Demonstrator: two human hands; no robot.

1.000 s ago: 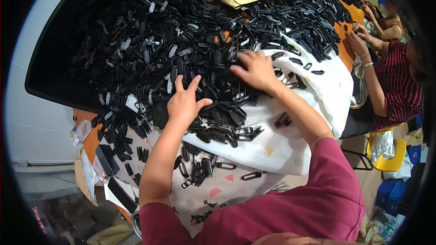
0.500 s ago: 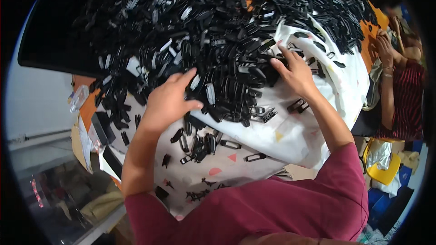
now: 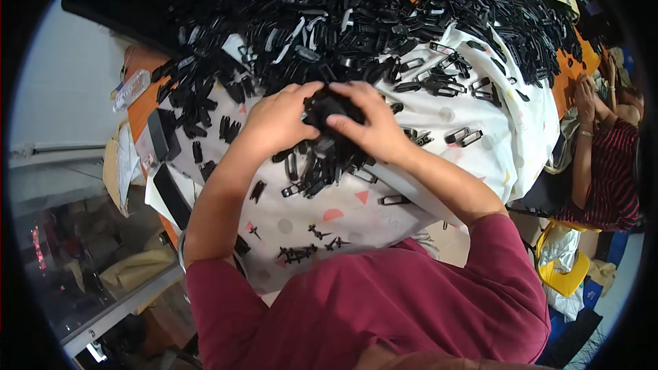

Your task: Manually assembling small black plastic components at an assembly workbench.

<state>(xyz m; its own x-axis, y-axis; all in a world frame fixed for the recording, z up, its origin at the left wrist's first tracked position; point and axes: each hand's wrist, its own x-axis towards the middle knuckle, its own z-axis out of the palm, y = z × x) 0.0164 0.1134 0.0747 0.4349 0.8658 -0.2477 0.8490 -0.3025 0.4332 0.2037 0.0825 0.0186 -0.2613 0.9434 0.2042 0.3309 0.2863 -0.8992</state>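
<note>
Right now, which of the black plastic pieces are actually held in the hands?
The small bunch of black pieces cupped between the left hand and right hand; the others lie loose on the white cloth.

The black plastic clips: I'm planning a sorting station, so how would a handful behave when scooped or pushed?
The black plastic clips look small, rigid and light, so they probably slide easily on the white patterned cloth. Heaped loosely, a pushed pile likely spreads rather than rolls. The bunch between the left hand and right hand may shed pieces.
</note>
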